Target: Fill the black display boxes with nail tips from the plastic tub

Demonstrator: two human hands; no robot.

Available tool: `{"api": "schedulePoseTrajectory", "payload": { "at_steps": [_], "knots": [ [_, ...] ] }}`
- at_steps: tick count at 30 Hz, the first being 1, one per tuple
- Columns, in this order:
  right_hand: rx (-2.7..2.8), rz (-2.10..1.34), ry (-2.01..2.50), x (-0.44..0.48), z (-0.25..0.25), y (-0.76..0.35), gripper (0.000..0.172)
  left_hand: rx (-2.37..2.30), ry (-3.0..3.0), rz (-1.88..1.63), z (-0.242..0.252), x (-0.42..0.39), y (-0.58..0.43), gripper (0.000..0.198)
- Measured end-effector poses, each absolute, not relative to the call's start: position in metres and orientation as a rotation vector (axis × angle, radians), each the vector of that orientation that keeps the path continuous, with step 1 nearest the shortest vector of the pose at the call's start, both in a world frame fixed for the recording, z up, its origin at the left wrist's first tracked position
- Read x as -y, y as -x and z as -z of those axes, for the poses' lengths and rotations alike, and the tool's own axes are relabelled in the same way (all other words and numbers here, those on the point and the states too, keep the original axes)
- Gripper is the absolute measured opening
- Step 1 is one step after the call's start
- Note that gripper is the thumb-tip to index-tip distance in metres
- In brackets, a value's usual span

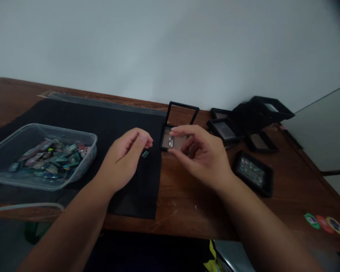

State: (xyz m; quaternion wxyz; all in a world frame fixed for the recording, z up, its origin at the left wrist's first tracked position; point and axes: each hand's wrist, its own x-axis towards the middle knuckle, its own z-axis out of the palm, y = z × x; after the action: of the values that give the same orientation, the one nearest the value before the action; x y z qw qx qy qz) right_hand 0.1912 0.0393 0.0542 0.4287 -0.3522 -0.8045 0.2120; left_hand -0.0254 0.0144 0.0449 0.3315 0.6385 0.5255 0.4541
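My left hand point(126, 160) is closed above the black mat, thumb against curled fingers; whatever it may hold is hidden. Just beside its fingertips a small green stone piece point(145, 154) shows against the mat. My right hand point(202, 151) has thumb and index finger spread, the other fingers curled. Between those two fingertips a clear, shiny stone point(170, 142) appears, with slight gaps; it seems to lie in the case behind. That black-framed display case point(182, 102) stands open, its lid raised, partly covered by my right hand.
On the left, a clear plastic tub point(93, 145) holds many coloured stone pieces, on the black mat point(141, 204). Several black display cases point(260, 141) are stacked at the right; one case point(252, 172) contains small stones. Colourful round pieces point(324, 223) lie near the table's right front edge.
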Motion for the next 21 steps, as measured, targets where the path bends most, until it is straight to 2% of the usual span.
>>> {"api": "schedulePoseTrajectory", "payload": {
  "at_steps": [6, 10, 13, 17, 21],
  "knots": [
    [1.896, -0.613, 1.109, -0.062, -0.053, -0.205, 0.039, -1.784, -1.678, -1.216, -0.042, -0.019, 0.04, 0.026],
    [1.849, -0.664, 1.193, -0.071, -0.045, -0.211, 0.041, -1.87, -1.789, -1.002, -0.036, -0.021, 0.045, 0.022],
    [1.793, -0.75, 1.243, -0.076, -0.04, -0.213, 0.04, -1.882, -1.836, -0.815, -0.033, -0.023, 0.047, 0.028],
    [1.689, -0.937, 1.263, -0.082, -0.037, -0.213, 0.044, -1.91, -1.797, -0.606, -0.032, -0.023, 0.047, 0.046],
    [1.622, -1.084, 1.262, -0.081, -0.039, -0.213, 0.052, -1.859, -1.874, -0.542, -0.032, -0.021, 0.046, 0.053]
  ]
}}
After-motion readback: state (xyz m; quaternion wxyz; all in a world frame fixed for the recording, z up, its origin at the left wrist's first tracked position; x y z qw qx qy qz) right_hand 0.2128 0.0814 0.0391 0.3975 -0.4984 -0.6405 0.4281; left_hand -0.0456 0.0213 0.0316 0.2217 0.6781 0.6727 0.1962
